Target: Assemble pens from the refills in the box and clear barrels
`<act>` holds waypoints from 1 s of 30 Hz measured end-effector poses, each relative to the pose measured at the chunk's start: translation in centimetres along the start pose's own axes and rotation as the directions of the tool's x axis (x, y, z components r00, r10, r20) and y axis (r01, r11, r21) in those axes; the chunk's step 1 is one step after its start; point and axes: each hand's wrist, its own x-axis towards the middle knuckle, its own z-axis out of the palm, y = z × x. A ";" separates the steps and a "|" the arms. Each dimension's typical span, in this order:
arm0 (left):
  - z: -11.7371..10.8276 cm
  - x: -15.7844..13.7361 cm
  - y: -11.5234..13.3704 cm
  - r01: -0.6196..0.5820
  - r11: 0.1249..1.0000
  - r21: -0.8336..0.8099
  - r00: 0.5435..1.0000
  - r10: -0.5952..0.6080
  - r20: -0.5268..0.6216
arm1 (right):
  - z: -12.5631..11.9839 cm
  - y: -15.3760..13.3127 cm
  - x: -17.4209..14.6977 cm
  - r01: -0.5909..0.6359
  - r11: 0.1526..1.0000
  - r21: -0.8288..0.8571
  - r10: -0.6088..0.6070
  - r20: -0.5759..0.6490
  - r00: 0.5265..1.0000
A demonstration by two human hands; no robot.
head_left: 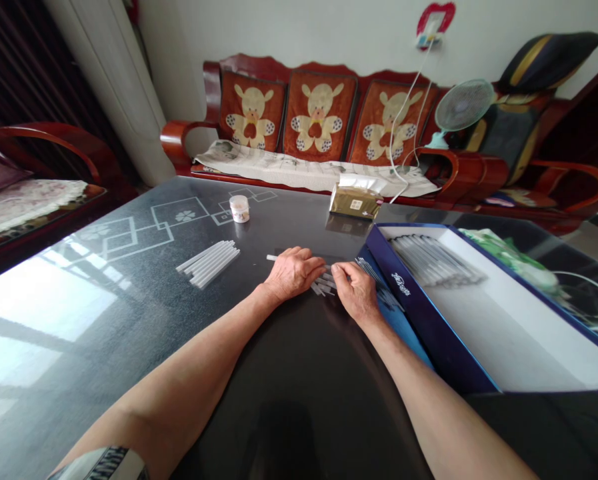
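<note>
My left hand (297,273) is closed around a slim white tube (271,257), whose end sticks out past the hand on the left. Close beside it, my right hand (355,288) is pinched with its fingertips almost meeting the left fingers; what it grips is too small to make out. Several short white tubes (323,288) lie on the table between and under the hands. A neat row of longer white tubes (209,263) rests to the left. Thin dark rods (379,280) lie just right of my right hand, on a blue surface against the box.
A blue box (539,333) with a white inside stands at the right, holding a bundle of grey-white tubes (431,260). A small white tub (239,209) and a tissue pack (355,200) stand farther back on the dark glossy table (143,280). Behind is a wooden sofa.
</note>
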 end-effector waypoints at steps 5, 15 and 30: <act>0.0 0.0 0.0 0.002 1.000 -0.005 1.000 -0.002 0.004 | 0.1 0.0 -0.2 0.009 0.999 0.041 -0.008 -0.001 1.000; 0.1 0.0 0.0 -0.009 1.000 -0.004 1.000 0.009 0.015 | 0.0 0.0 0.0 0.005 1.000 -0.030 -0.004 0.015 1.000; 0.2 -0.1 -0.6 0.042 0.999 -0.006 0.999 -0.042 0.021 | 0.0 1.7 0.1 0.046 0.990 -0.134 -0.037 0.071 0.997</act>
